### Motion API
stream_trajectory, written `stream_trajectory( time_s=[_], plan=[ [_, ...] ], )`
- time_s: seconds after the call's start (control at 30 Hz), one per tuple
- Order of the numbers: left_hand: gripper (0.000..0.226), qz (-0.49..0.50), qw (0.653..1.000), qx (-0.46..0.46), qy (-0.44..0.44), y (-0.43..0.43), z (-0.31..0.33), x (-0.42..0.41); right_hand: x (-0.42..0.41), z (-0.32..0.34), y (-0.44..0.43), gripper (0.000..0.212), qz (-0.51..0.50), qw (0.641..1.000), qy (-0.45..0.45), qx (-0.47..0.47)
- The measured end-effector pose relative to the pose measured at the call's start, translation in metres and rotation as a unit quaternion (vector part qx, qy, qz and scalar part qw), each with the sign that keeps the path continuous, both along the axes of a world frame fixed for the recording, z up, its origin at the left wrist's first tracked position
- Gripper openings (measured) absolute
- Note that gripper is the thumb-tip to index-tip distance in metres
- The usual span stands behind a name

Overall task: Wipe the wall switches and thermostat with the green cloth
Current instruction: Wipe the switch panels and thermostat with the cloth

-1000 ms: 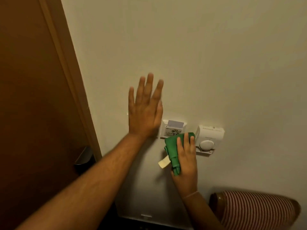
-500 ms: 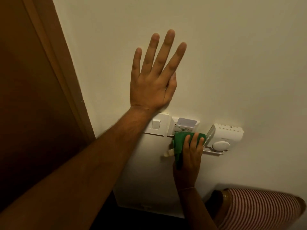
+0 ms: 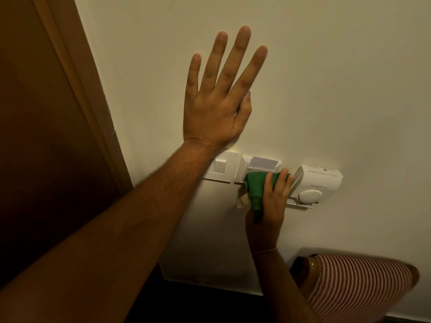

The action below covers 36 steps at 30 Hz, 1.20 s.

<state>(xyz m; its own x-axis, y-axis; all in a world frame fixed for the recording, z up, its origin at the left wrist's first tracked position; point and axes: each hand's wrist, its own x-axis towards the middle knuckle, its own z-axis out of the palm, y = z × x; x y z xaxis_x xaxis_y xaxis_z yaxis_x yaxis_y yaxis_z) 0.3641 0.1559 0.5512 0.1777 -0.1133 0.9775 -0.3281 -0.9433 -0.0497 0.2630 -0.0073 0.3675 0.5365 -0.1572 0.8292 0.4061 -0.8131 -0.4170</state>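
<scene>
Green cloth pressing against the card-holder switch, left palm bracing flat on the wall.

Nearest the camera, the bare left forearm is reaching up across the frame, and below right a red-and-white striped sleeve is showing. The right hand is gripping the bunched, folded green cloth, fingers wrapped over its top edge; a pale tag is hanging off its left side. The cloth is touching the lower front of the white card-holder switch, which is holding a pale card, between the white rocker wall switch and the white vented thermostat with a round dial. Further up, the left hand is lying open, fingers spread, holding nothing, against the cream wall. The brown wooden door frame is running down the left.
</scene>
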Motion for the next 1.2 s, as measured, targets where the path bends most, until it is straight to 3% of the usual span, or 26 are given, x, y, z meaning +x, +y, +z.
stream_trajectory(
  time_s=[0.1, 0.27, 0.47, 0.63, 0.8, 1.07, 1.13, 1.2],
  plan=[
    [0.081, 0.0, 1.0, 0.0, -0.004, -0.001, 0.0, 0.002, 0.006, 0.007, 0.0, 0.048, -0.02, 1.0, -0.017, -0.015],
    [0.082, 0.003, 1.0, -0.003, -0.001, 0.001, 0.0, 0.001, -0.008, -0.021, -0.004, 0.046, -0.047, 0.996, 0.04, -0.058],
    [0.08, 0.001, 1.0, 0.0, 0.002, -0.001, 0.0, 0.001, 0.003, 0.006, -0.003, 0.054, -0.031, 0.999, -0.003, -0.011],
    [0.08, 0.003, 1.0, -0.004, 0.002, 0.001, 0.0, 0.002, -0.002, 0.003, -0.003, 0.051, -0.078, 0.996, 0.005, -0.045],
    [0.078, 0.001, 1.0, 0.001, -0.004, -0.001, 0.001, 0.0, 0.002, 0.013, 0.021, 0.055, -0.072, 0.997, -0.013, 0.014],
    [0.081, 0.001, 1.0, -0.004, 0.002, 0.0, 0.001, -0.001, 0.008, 0.013, 0.04, 0.057, -0.082, 0.993, -0.028, -0.077],
    [0.08, 0.0, 1.0, -0.002, 0.002, 0.001, 0.0, -0.001, 0.006, 0.007, 0.019, 0.046, -0.128, 0.99, -0.019, -0.052],
    [0.079, 0.002, 1.0, -0.001, 0.001, 0.0, 0.0, -0.001, 0.006, 0.004, 0.009, 0.049, -0.14, 0.99, -0.004, 0.002]
  ],
)
